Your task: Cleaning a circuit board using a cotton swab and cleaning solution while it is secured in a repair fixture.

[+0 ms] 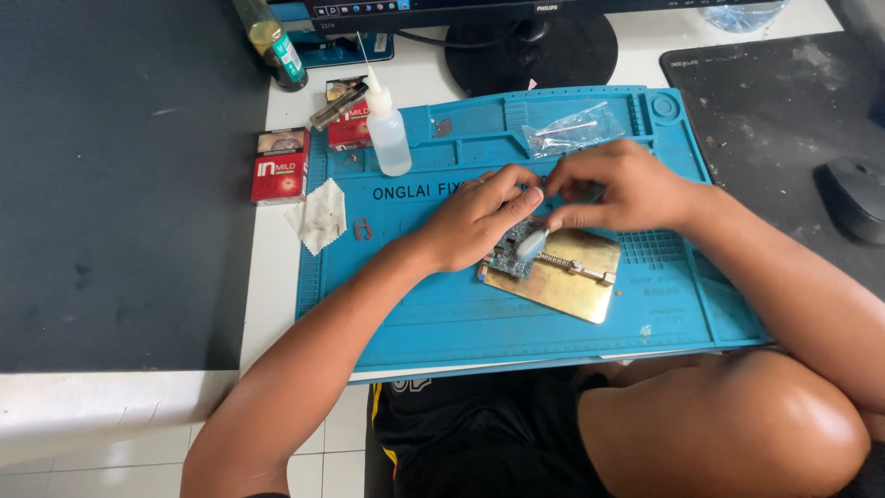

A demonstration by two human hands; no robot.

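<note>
A small green circuit board sits clamped on a brass holder plate on a blue silicone work mat. My left hand rests on the board's left part, fingers pressing it down. My right hand grips a small brush whose pale tip touches the board. Part of the board lies hidden under both hands.
A white squeeze bottle stands at the mat's back left, near two red packs, a folded wipe and a dark bottle. A clear bag lies behind my hands. A monitor stand and a mouse are at the back.
</note>
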